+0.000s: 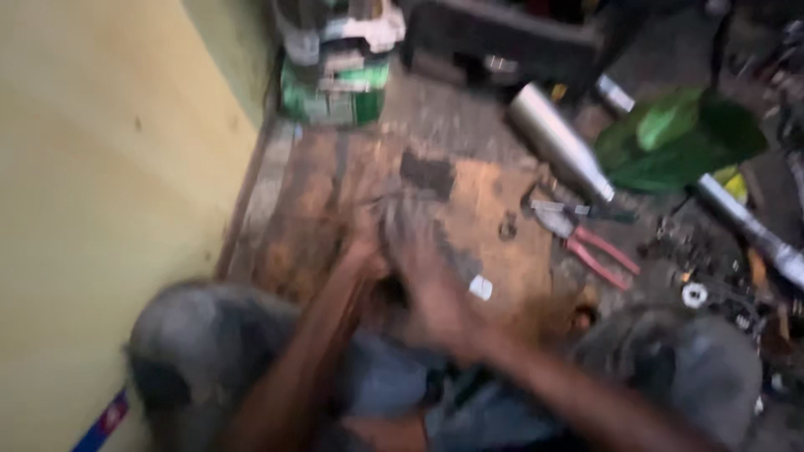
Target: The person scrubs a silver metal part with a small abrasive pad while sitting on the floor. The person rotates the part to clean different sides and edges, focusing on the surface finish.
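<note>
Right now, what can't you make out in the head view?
- Left hand and right hand: motion blur; whether either holds anything, and the grip, is unreadable.
- Dark piece on the board just beyond the hands: smeared, kind unclear.
- Green container: top cut off by the upper edge.
- Small parts right of the red-handled pliers: too small and dim.

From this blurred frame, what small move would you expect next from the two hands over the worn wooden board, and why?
Probably a pause to steady whatever is between them. The left hand and right hand meet, motion-blurred, over the rusty-brown wooden board; whether they hold anything cannot be told. The red-handled pliers lie untouched to the right.
</note>
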